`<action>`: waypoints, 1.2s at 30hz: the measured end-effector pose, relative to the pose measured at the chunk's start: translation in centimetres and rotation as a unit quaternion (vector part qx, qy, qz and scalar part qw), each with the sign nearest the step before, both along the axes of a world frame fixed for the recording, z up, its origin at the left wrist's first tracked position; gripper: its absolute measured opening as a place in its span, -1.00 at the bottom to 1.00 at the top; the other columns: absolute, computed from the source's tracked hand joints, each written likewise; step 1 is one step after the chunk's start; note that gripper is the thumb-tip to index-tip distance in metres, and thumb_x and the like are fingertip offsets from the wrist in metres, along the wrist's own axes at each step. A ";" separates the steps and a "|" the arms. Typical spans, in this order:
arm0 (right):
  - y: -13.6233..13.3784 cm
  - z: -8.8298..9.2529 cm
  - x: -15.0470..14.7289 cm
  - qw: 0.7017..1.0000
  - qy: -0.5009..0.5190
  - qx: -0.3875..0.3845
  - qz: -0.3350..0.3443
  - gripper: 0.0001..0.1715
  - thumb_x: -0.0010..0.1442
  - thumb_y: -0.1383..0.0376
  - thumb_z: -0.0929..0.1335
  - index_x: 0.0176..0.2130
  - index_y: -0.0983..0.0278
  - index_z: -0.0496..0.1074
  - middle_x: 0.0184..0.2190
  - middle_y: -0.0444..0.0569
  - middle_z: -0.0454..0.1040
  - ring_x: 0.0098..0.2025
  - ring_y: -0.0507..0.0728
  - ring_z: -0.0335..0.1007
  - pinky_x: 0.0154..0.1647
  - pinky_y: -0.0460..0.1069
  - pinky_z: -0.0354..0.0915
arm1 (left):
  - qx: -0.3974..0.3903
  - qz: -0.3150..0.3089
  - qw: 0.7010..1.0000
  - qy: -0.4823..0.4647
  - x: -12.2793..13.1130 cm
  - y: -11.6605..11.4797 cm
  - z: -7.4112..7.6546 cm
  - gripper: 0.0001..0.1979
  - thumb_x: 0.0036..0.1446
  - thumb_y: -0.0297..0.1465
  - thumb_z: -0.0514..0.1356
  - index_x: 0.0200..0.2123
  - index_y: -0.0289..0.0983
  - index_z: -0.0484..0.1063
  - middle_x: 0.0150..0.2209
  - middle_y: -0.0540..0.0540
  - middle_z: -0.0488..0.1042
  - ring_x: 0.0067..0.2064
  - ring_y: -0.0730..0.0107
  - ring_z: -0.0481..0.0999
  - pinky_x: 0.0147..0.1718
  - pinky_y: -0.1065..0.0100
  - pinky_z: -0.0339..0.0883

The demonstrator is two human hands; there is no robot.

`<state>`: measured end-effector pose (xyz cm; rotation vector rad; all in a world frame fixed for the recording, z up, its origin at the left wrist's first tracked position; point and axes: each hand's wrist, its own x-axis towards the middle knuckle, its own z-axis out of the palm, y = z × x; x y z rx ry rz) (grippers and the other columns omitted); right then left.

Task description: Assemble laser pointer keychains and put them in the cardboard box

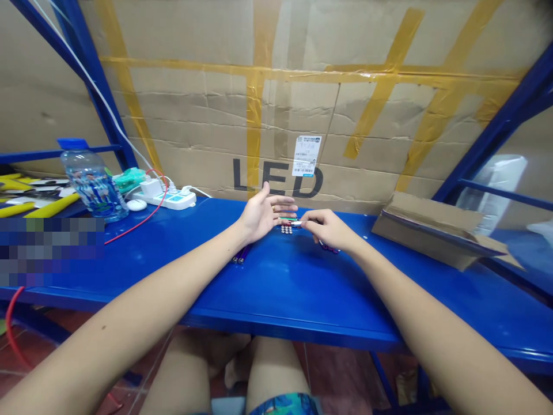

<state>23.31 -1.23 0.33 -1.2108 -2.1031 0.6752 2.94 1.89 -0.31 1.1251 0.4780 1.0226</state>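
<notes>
Head view looks down at two bare legs [181, 369] and a bit of blue and green patterned cloth [283, 404], close by. Past them is a shiny blue table [285, 294]. A few thin, dark tubes with silver ends [240, 256] lie on it, just beside the left wrist. Some small purple things [329, 248] sit under the right hand [330, 227], partly hidden by it. That hand is pinched nearly closed, with thumb and finger on a small, slim, whitish piece [296, 223] with a bit of green next to it. The piece is over the middle of the table, between the hands. The left hand [261, 216] is wide, thumb up and fingers pointing right; I cannot tell if its fingertips touch the piece. Little shiny silver bits [286, 229] sit in rows just below the piece. Over on the left are a clear plastic bottle with a blue cap [95, 184] and a white plastic power strip [173, 199]. On the right is an open brown cardboard box [432, 227]. Behind everything stands a big, brown, taped cardboard sheet [194, 115] with "LED" on it.
</notes>
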 end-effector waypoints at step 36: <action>0.1 -0.2 0.1 1.000 0.003 0.015 -0.014 -0.75 0.15 0.18 0.27 -0.42 0.28 0.41 -0.68 -0.19 0.28 -0.63 0.03 0.23 -0.54 -0.05 0.14 | 0.006 0.005 1.000 0.013 -0.1 0.0 0.1 -0.26 0.25 0.15 -0.13 -0.17 -0.37 0.54 -0.12 -0.34 0.60 -0.06 0.06 0.58 -0.04 0.15 0.40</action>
